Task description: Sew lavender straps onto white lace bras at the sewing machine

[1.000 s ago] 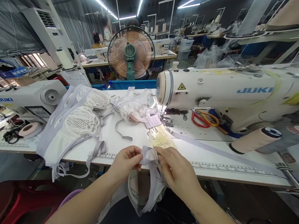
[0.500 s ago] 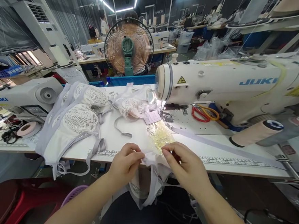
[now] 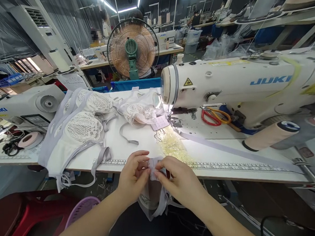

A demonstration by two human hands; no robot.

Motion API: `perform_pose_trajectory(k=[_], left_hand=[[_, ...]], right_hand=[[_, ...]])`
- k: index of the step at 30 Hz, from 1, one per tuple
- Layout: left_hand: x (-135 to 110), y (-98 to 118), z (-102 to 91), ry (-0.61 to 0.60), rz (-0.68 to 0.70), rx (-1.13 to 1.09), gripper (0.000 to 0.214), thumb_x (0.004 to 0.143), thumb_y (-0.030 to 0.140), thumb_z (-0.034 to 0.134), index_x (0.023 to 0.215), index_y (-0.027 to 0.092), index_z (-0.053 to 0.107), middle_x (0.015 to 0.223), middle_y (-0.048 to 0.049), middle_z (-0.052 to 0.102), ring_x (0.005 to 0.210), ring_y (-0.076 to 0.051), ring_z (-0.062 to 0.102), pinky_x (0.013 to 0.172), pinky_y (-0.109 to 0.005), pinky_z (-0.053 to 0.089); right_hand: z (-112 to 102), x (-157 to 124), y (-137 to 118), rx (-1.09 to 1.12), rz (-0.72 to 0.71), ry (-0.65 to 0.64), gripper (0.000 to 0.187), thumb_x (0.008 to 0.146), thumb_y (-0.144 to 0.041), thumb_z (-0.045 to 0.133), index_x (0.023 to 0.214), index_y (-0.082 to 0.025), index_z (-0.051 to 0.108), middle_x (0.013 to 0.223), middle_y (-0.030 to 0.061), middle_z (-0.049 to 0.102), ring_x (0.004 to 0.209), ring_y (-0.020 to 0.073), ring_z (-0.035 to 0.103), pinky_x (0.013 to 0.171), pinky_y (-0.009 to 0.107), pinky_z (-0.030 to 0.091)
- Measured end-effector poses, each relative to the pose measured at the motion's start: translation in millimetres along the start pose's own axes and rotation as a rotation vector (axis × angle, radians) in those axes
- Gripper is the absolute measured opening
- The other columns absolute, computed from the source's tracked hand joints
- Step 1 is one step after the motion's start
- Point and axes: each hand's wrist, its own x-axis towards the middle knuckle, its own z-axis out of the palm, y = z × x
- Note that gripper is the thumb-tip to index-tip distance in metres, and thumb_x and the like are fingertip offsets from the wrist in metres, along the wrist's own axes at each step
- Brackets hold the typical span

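Note:
Both hands pinch the pale band of a lace bra [image 3: 152, 198] at the table's front edge. My left hand [image 3: 134, 172] grips the band's left side, fingers closed. My right hand [image 3: 176, 173] pinches it from the right, fingertips close to the left ones. The bra's cups hang down over my lap, partly hidden by the hands. Just beyond lies a yellowish patch of small clear pieces [image 3: 173, 144]. More white lace bras [image 3: 83, 125] with lilac trim are piled on the left, and another bra [image 3: 139, 111] rests by the sewing machine's needle with a paper tag [image 3: 159, 122].
A white sewing machine [image 3: 230, 80] stands at right, with red-handled scissors [image 3: 210, 117] and a thread cone [image 3: 272, 136]. A lilac strap [image 3: 233, 152] crosses the table [image 3: 122, 153]. Left are another machine [image 3: 26, 101] and a tape roll [image 3: 30, 139]. Behind stands a fan [image 3: 132, 49].
My right hand has moved left and slightly down, closer to my left hand. The bra's band is now bunched up between the fingertips of both hands.

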Motion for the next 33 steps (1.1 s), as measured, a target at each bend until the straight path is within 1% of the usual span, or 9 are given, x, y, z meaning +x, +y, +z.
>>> perform_pose_trajectory(k=[2, 4, 6, 9, 12, 17, 24, 30, 33], left_hand=[[1.3, 0.8, 4.2, 0.013, -0.133, -0.112, 0.025, 0.077, 0.022, 0.058, 0.101, 0.021, 0.051, 0.113, -0.0094, 0.047, 0.077, -0.012, 0.056, 0.070, -0.028, 0.047], [2.9, 1.7, 7.3, 0.020, -0.254, -0.204, 0.031, 0.074, 0.026, 0.062, 0.101, 0.020, 0.049, 0.099, -0.0061, 0.051, 0.075, -0.013, 0.056, 0.066, -0.025, 0.046], [4.6, 2.7, 8.9, 0.040, -0.317, -0.261, 0.035, 0.070, 0.027, 0.066, 0.100, 0.019, 0.050, 0.085, -0.0014, 0.051, 0.070, -0.011, 0.055, 0.064, -0.023, 0.044], [6.6, 4.4, 9.3, 0.076, -0.348, -0.288, 0.036, 0.066, 0.025, 0.070, 0.097, 0.018, 0.054, 0.074, 0.0020, 0.049, 0.065, -0.009, 0.050, 0.063, -0.022, 0.043], [7.7, 5.0, 9.6, 0.067, -0.384, -0.300, 0.032, 0.064, 0.025, 0.071, 0.091, 0.016, 0.057, 0.070, 0.0017, 0.051, 0.067, -0.010, 0.050, 0.066, -0.022, 0.043], [8.7, 0.9, 10.7, 0.066, -0.413, -0.336, 0.025, 0.061, 0.027, 0.073, 0.076, 0.016, 0.057, 0.072, 0.0002, 0.054, 0.070, -0.012, 0.051, 0.068, -0.024, 0.043], [11.7, -0.2, 9.9, 0.060, -0.464, -0.384, 0.025, 0.062, 0.028, 0.072, 0.068, 0.015, 0.051, 0.063, 0.0032, 0.050, 0.058, -0.008, 0.047, 0.058, -0.021, 0.039], [13.5, 5.6, 13.1, 0.061, -0.526, -0.388, 0.025, 0.065, 0.031, 0.066, 0.066, 0.017, 0.046, 0.053, 0.0054, 0.048, 0.043, -0.006, 0.042, 0.045, -0.020, 0.032], [13.7, 6.5, 12.8, 0.056, -0.542, -0.397, 0.024, 0.066, 0.030, 0.064, 0.066, 0.017, 0.045, 0.050, 0.0056, 0.049, 0.040, -0.006, 0.042, 0.044, -0.020, 0.033]], right_hand=[[1.1, 0.6, -0.3, -0.024, 0.025, 0.004, 0.006, 0.079, -0.019, 0.053, 0.075, -0.018, 0.056, 0.071, 0.0000, 0.055, 0.058, 0.0115, 0.049, 0.053, 0.024, 0.038], [2.1, 1.3, -0.6, -0.058, 0.039, 0.014, 0.006, 0.080, -0.020, 0.053, 0.074, -0.018, 0.055, 0.071, 0.0000, 0.055, 0.058, 0.0117, 0.049, 0.053, 0.024, 0.038], [2.6, 2.2, -1.2, -0.108, 0.045, 0.003, 0.005, 0.079, -0.020, 0.053, 0.075, -0.019, 0.055, 0.071, 0.0001, 0.055, 0.060, 0.0123, 0.050, 0.053, 0.024, 0.038], [2.2, 4.3, -3.1, -0.190, 0.070, -0.044, 0.006, 0.078, -0.018, 0.052, 0.073, -0.018, 0.054, 0.071, 0.0006, 0.055, 0.061, 0.0131, 0.050, 0.053, 0.024, 0.036], [2.9, 6.7, -5.2, -0.232, 0.100, -0.054, 0.008, 0.076, -0.016, 0.052, 0.069, -0.018, 0.054, 0.069, 0.0003, 0.054, 0.060, 0.0128, 0.050, 0.052, 0.023, 0.034], [9.5, 8.1, -6.0, -0.351, 0.060, 0.053, 0.011, 0.072, -0.013, 0.050, 0.062, -0.018, 0.052, 0.063, 0.0001, 0.054, 0.056, 0.0129, 0.049, 0.049, 0.023, 0.028], [0.4, 0.6, -3.2, -0.296, 0.038, 0.121, 0.012, 0.072, -0.015, 0.046, 0.061, -0.019, 0.050, 0.060, -0.0013, 0.050, 0.051, 0.0106, 0.045, 0.047, 0.022, 0.026], [-6.0, -6.8, -5.8, -0.301, -0.008, 0.072, 0.011, 0.070, -0.012, 0.045, 0.062, -0.019, 0.046, 0.060, -0.0019, 0.050, 0.051, 0.0105, 0.045, 0.047, 0.022, 0.028], [-7.7, -7.1, -5.8, -0.298, -0.023, 0.057, 0.012, 0.074, -0.014, 0.044, 0.065, -0.019, 0.049, 0.062, -0.0010, 0.052, 0.053, 0.0112, 0.047, 0.048, 0.022, 0.032]])
